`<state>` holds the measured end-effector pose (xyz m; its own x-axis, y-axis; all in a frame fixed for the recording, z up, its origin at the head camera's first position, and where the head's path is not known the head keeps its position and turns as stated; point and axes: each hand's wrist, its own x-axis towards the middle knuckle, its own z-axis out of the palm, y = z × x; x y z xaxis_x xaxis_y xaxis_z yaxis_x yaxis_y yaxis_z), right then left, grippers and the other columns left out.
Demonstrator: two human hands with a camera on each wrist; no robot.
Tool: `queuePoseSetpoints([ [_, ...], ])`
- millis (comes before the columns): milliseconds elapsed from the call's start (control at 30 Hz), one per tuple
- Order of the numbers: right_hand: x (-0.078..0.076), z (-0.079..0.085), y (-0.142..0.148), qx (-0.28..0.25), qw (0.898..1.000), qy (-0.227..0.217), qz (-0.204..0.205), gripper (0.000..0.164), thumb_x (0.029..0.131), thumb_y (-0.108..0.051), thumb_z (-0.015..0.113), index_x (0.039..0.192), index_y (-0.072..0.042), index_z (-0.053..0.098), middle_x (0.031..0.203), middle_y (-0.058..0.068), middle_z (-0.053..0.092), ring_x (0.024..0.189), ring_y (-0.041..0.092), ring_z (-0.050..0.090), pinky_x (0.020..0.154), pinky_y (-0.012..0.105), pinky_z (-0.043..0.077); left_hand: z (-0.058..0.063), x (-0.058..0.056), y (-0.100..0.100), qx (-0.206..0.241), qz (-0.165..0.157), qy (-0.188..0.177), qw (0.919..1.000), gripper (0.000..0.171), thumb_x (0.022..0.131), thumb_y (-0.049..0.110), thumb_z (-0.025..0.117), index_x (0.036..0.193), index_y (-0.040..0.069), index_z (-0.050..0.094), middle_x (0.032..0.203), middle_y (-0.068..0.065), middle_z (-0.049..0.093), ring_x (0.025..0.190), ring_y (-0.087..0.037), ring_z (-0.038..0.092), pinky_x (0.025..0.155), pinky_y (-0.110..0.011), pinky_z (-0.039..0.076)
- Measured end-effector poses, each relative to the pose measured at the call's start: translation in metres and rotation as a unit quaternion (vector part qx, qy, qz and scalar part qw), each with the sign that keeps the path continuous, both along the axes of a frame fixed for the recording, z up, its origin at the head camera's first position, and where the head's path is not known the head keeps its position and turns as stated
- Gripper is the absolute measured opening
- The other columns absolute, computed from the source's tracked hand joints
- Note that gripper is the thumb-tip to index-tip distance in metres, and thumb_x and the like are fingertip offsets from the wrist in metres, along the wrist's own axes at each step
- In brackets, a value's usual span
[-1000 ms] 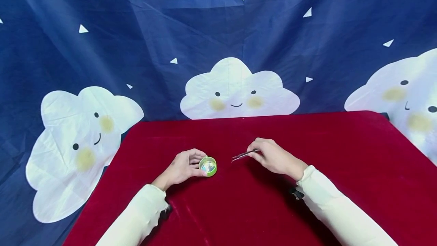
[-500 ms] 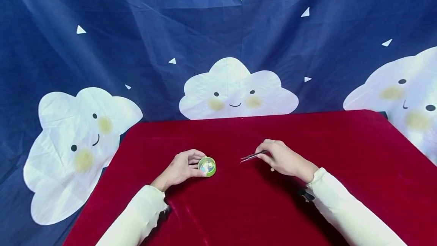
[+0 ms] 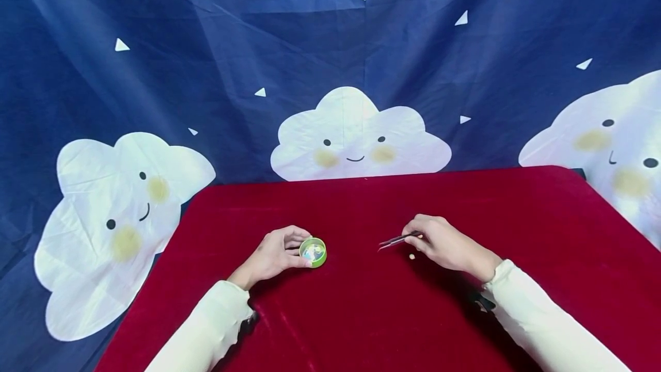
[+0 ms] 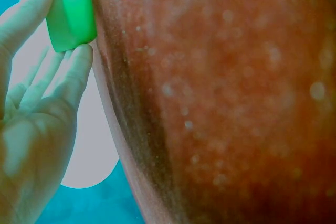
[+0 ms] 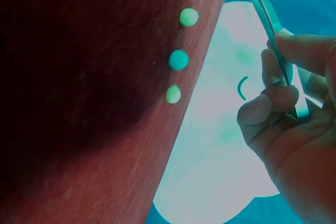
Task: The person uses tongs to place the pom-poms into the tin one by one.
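My left hand (image 3: 272,255) grips a small round green container (image 3: 319,263) between thumb and fingers on the table. Its top is uncovered, and something pale and multicoloured shows inside. My right hand (image 3: 445,243) pinches a pair of tweezers (image 3: 393,241), tips pointing left over the cloth with a narrow gap between them. Just below that hand lies a pale bead (image 3: 411,256). In the right wrist view, a blue bead (image 5: 178,60) lies between an upper light green bead (image 5: 189,17) and a lower light green bead (image 5: 173,94), all apart from the tweezers.
A red velvet cloth (image 3: 341,314) covers the table. Behind it hangs a dark blue curtain (image 3: 232,62) printed with white clouds and small white triangles.
My right hand has moved right and a little toward me with the tweezers, uncovering a pale bead. The left hand and green container stay in place.
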<state>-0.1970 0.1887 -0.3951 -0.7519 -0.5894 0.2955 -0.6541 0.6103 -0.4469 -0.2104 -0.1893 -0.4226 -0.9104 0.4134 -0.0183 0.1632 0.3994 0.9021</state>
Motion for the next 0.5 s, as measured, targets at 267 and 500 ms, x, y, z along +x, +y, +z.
queuePoseSetpoints([
  [267, 0.005, -0.002, 0.014, 0.002, 1.000, 0.013, -0.002, 0.016, 0.086, 0.001, 0.076, 0.096, -0.012, 0.072, 0.091, -0.010, 0.062, 0.079, 0.006, 0.057, 0.073, 0.030, 0.056, -0.001, 0.001, -0.001, 0.002, 0.001, 0.005, 1.0000, 0.051, 0.074, -0.002, 0.086, 0.119, -0.007, 0.061, 0.117, -0.020, 0.068, 0.110, -0.034, 0.065, 0.091, -0.033, 0.057],
  [500, 0.010, -0.009, 0.025, -0.012, 1.000, 0.026, -0.011, 0.020, 0.083, 0.001, 0.078, 0.096, -0.012, 0.072, 0.092, -0.010, 0.064, 0.081, 0.006, 0.060, 0.073, 0.031, 0.058, 0.000, 0.000, -0.001, -0.003, 0.001, 0.006, 1.0000, 0.051, 0.074, -0.001, 0.086, 0.118, -0.006, 0.062, 0.115, -0.018, 0.069, 0.109, -0.032, 0.066, 0.089, -0.031, 0.058],
])
